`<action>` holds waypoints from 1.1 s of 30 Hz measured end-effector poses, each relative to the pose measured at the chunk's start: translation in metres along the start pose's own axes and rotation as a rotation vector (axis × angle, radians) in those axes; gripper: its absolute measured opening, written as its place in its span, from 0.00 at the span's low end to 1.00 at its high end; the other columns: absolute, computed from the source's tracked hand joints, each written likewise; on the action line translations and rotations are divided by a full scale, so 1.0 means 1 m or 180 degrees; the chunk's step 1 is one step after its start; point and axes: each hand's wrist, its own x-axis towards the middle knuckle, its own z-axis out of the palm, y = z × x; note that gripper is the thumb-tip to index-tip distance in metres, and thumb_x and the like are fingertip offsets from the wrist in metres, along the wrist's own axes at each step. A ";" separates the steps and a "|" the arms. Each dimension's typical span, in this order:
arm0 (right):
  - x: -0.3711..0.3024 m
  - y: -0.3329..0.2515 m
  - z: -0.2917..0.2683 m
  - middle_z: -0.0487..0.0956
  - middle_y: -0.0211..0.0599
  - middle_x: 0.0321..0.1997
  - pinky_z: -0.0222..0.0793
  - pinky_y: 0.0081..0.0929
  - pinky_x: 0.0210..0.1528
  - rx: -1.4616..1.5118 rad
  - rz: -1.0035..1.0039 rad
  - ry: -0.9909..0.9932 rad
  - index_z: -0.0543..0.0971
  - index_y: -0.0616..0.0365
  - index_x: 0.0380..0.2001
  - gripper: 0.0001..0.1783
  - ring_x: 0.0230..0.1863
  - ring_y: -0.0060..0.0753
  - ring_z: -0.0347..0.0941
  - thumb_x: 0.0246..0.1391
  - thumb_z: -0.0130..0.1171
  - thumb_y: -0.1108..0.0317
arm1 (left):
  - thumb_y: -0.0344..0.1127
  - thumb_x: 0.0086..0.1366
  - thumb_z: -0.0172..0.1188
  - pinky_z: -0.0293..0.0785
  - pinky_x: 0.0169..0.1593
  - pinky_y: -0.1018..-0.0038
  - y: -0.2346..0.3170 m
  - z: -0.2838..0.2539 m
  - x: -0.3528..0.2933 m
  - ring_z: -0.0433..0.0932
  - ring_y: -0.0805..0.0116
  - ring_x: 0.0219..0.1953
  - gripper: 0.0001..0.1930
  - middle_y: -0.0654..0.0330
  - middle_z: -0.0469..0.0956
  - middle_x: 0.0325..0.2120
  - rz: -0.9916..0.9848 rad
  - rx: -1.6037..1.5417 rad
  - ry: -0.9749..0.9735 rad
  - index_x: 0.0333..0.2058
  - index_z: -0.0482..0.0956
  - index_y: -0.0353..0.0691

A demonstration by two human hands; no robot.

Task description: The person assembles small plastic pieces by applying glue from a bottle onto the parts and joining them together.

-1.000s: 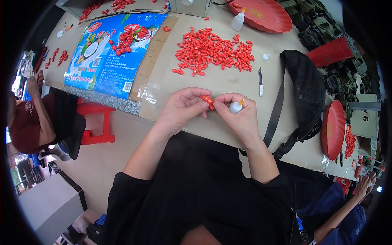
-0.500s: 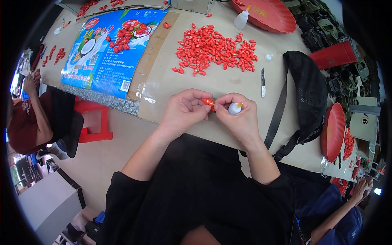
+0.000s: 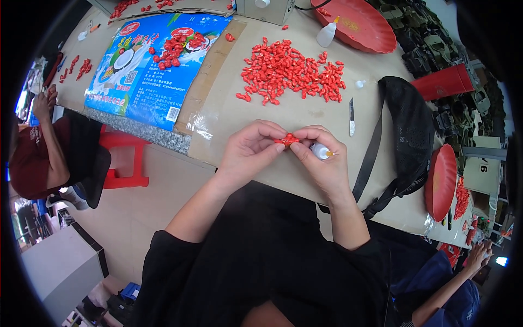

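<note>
Both curled hands [image 3: 248, 154] [image 3: 328, 166] pinch a red piece [image 3: 287, 140] between them, the right seemingly cradling a bottle [image 3: 318, 150].

Black mesh bag [image 3: 408, 131], red stool [image 3: 124, 140]

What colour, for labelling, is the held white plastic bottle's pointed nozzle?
Yellow-orange nozzle, in head view.

pile [image 3: 294, 73] on table [image 3: 226, 103] | knife [image 3: 351, 117] right, nearer | bag [image 3: 407, 131] right of knife | dish [image 3: 378, 41] behind pile, rightward
</note>
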 end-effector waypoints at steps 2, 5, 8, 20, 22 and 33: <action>0.000 0.001 -0.001 0.71 0.26 0.26 0.59 0.11 0.32 -0.0020 0.0034 -0.0012 0.74 0.64 0.27 0.07 0.28 0.14 0.64 0.41 0.58 0.79 | 0.16 0.53 0.49 0.68 0.45 0.77 0.001 0.001 0.000 0.70 0.72 0.39 0.10 0.57 0.66 0.36 -0.0038 0.0001 0.0025 0.35 0.68 0.31; -0.002 0.000 0.000 0.70 0.26 0.27 0.60 0.10 0.31 0.0058 0.0186 -0.0006 0.74 0.63 0.27 0.06 0.27 0.13 0.64 0.40 0.57 0.80 | 0.16 0.53 0.47 0.68 0.45 0.79 0.003 0.004 0.000 0.70 0.74 0.40 0.10 0.60 0.66 0.36 -0.0181 -0.0037 0.0140 0.34 0.68 0.32; -0.003 -0.004 0.002 0.71 0.26 0.26 0.61 0.10 0.29 0.0242 0.0400 0.0015 0.74 0.63 0.27 0.06 0.27 0.12 0.64 0.40 0.57 0.79 | 0.15 0.52 0.47 0.67 0.45 0.79 0.002 0.002 0.000 0.70 0.74 0.40 0.11 0.60 0.66 0.36 -0.0109 -0.0008 0.0062 0.35 0.68 0.31; -0.002 0.002 0.003 0.71 0.24 0.23 0.60 0.09 0.26 0.0052 0.0406 -0.0012 0.74 0.62 0.26 0.06 0.24 0.10 0.63 0.40 0.57 0.79 | 0.15 0.52 0.47 0.68 0.44 0.80 0.002 0.000 -0.002 0.70 0.74 0.39 0.12 0.60 0.68 0.36 -0.0196 0.0017 0.0125 0.36 0.67 0.31; -0.002 0.001 0.003 0.71 0.23 0.23 0.59 0.09 0.26 0.0042 0.0400 0.0006 0.74 0.62 0.25 0.06 0.24 0.10 0.62 0.40 0.57 0.79 | 0.15 0.52 0.48 0.68 0.43 0.80 0.003 0.000 -0.001 0.71 0.74 0.39 0.12 0.59 0.69 0.35 -0.0361 -0.0005 0.0132 0.37 0.67 0.31; -0.003 0.006 -0.012 0.66 0.24 0.27 0.58 0.09 0.28 0.1371 0.0276 0.0730 0.66 0.60 0.34 0.12 0.26 0.11 0.61 0.44 0.55 0.75 | 0.22 0.53 0.53 0.69 0.37 0.81 0.021 0.024 0.034 0.71 0.76 0.35 0.08 0.60 0.72 0.31 -0.0209 0.0846 0.0557 0.35 0.69 0.32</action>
